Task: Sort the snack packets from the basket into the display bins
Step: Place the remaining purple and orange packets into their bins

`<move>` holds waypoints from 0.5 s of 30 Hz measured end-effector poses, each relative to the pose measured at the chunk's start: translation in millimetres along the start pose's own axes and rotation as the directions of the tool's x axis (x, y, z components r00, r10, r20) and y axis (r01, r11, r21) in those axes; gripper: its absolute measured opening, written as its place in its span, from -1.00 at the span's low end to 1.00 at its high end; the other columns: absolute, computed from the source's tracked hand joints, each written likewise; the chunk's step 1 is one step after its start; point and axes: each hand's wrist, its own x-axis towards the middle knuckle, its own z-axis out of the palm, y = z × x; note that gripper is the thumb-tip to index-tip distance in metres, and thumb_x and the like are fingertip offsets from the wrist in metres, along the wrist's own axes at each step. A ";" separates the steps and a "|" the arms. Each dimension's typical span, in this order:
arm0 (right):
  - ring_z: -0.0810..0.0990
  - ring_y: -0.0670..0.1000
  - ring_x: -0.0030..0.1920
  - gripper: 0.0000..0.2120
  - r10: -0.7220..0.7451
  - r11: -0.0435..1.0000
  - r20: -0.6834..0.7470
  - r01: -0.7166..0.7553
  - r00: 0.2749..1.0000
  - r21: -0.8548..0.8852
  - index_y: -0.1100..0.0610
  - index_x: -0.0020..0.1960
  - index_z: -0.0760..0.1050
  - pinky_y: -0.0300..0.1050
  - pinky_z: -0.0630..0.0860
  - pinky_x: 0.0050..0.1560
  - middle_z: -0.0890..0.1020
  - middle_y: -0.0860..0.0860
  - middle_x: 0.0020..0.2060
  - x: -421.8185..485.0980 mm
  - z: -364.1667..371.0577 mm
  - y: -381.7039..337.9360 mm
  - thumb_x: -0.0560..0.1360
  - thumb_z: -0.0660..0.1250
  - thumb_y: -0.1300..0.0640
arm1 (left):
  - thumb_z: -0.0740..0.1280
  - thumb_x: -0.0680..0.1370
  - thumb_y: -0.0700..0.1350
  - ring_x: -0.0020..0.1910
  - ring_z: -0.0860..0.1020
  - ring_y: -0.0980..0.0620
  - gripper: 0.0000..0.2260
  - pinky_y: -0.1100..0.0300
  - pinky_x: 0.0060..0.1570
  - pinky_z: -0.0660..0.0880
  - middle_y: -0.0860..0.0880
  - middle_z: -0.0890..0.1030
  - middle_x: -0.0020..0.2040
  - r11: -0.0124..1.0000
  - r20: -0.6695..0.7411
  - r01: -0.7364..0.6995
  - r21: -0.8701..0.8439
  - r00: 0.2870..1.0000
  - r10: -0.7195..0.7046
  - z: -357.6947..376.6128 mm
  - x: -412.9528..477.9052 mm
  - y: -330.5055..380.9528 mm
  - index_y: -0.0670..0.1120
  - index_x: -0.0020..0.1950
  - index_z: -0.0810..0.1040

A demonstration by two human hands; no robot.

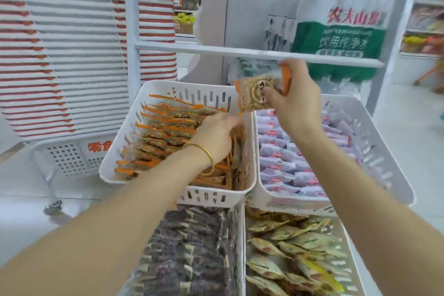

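Observation:
My right hand (296, 101) grips a stack of orange snack packets (258, 94) in the air above the gap between the two upper white bins. My left hand (216, 132), with a gold bangle on the wrist, reaches down into the upper left bin (120, 151), which holds rows of the same orange packets (163, 137); its fingertips are blurred among them. The upper right bin (384, 151) is filled with purple packets (288, 163).
Two lower bins hold dark brown packets (192, 247) on the left and yellow-green packets (300, 247) on the right. A tall stack of red and white baskets (60, 43) on a wheeled cart stands at the left. Bottled water packs (341, 38) sit behind a white rail.

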 end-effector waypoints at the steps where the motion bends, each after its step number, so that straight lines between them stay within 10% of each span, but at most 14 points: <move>1: 0.45 0.06 -0.15 -0.60 -0.030 0.999 -0.005 0.029 1.000 -0.025 0.11 0.28 0.35 -0.07 0.38 -0.14 0.46 -0.05 -0.26 5.2 9.2 0.2 0.48 0.35 0.20 | 0.07 0.48 -0.41 0.35 0.30 -0.18 -0.40 -0.06 0.31 0.30 -0.13 0.36 0.39 0.998 0.021 -0.005 0.070 1.000 0.003 4.6 7.0 -0.2 0.07 0.44 0.32; 15: 0.29 0.12 -0.20 -0.72 -0.148 0.811 0.200 0.235 0.969 -0.537 0.15 0.05 0.24 -0.09 0.11 -0.41 0.36 0.05 -0.19 29.2 82.3 11.7 0.43 0.20 0.39 | 0.10 0.45 -0.40 0.30 0.32 -0.08 -0.49 0.01 0.17 0.31 -0.03 0.44 0.28 0.958 -0.015 -0.026 0.285 0.999 0.032 30.1 4.7 0.1 -0.03 0.32 0.44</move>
